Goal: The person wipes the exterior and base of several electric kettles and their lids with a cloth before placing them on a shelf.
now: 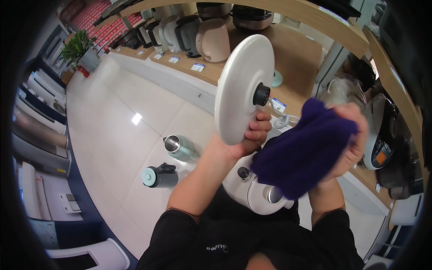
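My left hand (258,130) grips the lower edge of a white round kettle power base (244,64), tilted almost upright, with its black central connector (262,94) facing right. A light-coloured cord (282,119) hangs behind it, partly hidden. In my right hand (352,145) is a bunched dark purple cloth (303,152), slightly blurred and apart from the base. Below both hands, close to my lap, sits a white rounded appliance (233,180) with a black knob (243,172) and a round silver part (275,194); the cloth covers some of it.
A mint-green kettle with its top uncovered (184,148) and a dark grey jug with a mint lid (165,177) stand on the tiled floor (114,135). Several kettles, including a pink one (214,40), line the wooden shelf (293,50). A rice cooker (379,131) is at right.
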Tool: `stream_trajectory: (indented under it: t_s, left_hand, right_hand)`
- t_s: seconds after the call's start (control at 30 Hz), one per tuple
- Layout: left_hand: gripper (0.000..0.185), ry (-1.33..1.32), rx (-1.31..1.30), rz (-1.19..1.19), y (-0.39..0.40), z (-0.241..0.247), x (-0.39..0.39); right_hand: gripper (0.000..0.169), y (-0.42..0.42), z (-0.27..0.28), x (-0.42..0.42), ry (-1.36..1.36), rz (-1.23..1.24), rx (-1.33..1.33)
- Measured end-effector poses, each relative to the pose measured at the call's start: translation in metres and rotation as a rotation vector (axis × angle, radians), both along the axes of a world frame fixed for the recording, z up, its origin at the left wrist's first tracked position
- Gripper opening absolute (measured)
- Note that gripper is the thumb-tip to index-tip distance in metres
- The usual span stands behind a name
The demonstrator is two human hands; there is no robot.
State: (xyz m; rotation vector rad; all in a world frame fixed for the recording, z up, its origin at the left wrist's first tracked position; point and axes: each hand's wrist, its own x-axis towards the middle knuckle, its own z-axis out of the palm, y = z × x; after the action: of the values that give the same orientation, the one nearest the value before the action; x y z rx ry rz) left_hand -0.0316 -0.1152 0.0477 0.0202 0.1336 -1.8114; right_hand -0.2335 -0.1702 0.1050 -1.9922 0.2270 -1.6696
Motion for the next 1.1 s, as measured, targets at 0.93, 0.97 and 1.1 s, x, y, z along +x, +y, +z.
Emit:
stream_trajectory:
  t_s: [0.93,0.97,1.1]
  left_hand:
    - [0.045,-0.778,-0.073,0.284,0.018,0.017,-0.024]
    - [0.045,-0.800,-0.053,0.288,0.020,0.015,-0.024]
    - [0.058,-0.945,0.081,0.412,0.037,-0.004,-0.021]
  right_hand:
    - [0.118,-0.024,-0.021,0.047,0.244,0.556,0.728]
    - [0.115,-0.022,-0.023,0.046,0.199,0.578,0.772]
    - [0.096,-0.021,-0.029,0.048,0.033,0.557,0.787]
